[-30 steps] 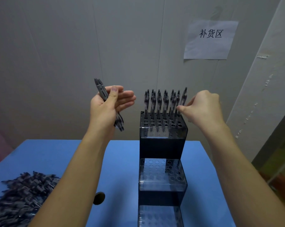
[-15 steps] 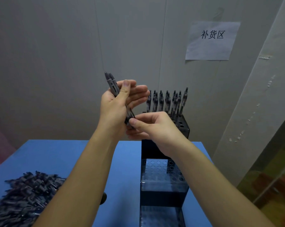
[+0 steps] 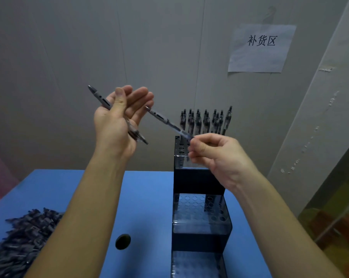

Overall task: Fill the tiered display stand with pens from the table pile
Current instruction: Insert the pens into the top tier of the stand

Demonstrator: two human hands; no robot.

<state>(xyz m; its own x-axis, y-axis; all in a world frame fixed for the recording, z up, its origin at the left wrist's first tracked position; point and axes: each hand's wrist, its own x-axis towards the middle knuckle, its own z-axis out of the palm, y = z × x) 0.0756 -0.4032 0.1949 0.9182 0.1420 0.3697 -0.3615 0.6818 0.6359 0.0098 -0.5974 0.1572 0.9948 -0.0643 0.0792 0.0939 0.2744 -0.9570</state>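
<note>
Grey wall panels back a blue table [image 3: 149, 197] bearing the tiered display stand [image 3: 199, 181], its top tier's rear rows holding upright pens [image 3: 204, 122]. Right hand [image 3: 219, 155] pinches 1 pen [image 3: 165, 122] by its tip above that tier. Left hand [image 3: 117, 121] clamps another pen [image 3: 101, 100] under its thumb, fingers extended. Pen pile [image 3: 19, 241] lies at the table's left.

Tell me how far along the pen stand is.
Done: pens fill the back rows of the stand's top tier. In hand: the right hand pinches one pen; the left hand holds more. Left: the front holes, both lower tiers, and the pile.
</note>
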